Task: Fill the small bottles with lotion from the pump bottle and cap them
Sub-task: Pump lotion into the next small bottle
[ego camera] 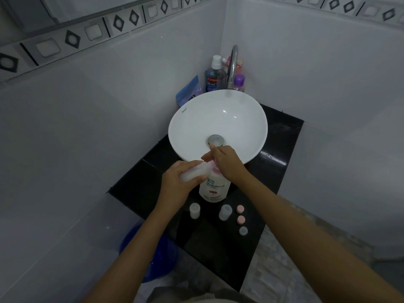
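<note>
A white pump bottle with a pink pump stands on the black counter in front of the sink. My left hand grips a small clear bottle, tilted with its mouth toward the pump's nozzle. On top of the pump head lies my right hand, fingers curled over it. Two more small bottles stand upright nearer me, one on the left and one on the right. Three loose caps lie to the right: two pink and one pale.
The white basin with its drain fills the back of the counter, a tap above it. A mouthwash bottle, a purple-capped bottle and a blue pouch stand behind. A blue bucket sits on the floor at left.
</note>
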The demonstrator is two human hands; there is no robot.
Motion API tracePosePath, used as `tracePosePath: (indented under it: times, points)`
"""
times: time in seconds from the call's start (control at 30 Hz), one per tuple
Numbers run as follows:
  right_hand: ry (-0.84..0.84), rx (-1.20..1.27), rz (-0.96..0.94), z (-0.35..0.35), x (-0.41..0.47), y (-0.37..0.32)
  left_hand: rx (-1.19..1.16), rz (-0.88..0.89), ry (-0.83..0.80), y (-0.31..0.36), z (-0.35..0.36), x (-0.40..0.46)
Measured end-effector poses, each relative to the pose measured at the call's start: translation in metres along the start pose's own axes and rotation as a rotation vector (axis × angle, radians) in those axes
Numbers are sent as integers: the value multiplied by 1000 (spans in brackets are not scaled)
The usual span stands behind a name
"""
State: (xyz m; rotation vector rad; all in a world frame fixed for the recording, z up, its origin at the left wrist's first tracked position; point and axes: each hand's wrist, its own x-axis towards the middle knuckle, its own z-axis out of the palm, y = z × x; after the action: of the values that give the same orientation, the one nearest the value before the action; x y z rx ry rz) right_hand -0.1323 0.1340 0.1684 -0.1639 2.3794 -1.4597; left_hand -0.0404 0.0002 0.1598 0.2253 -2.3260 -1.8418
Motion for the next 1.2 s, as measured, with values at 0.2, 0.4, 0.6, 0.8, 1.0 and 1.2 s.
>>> tracePosePath:
  times: [0.2,0.4,0.6,0.8,1.0,1.2]
  points:
    - [-41,-20,-82,-10,9,-7,-64,44,13,10,-3,2]
    - [-21,-56,-120,-3,5,6,-18,37,-3,4,-2,2]
    - [-56,-86,-94,-6,6,1,-33,5,-12,1,-3,2]
    - [-4,-15,-91,-7,5,-3,-52,36,-7,7,-4,3]
    - [-32,-68,-3,-4,3,3,-14,11,-31,-1,-2,3]
    - [-36,-2,22,-7,7,-2,49,37,-39,-7,-4,2]
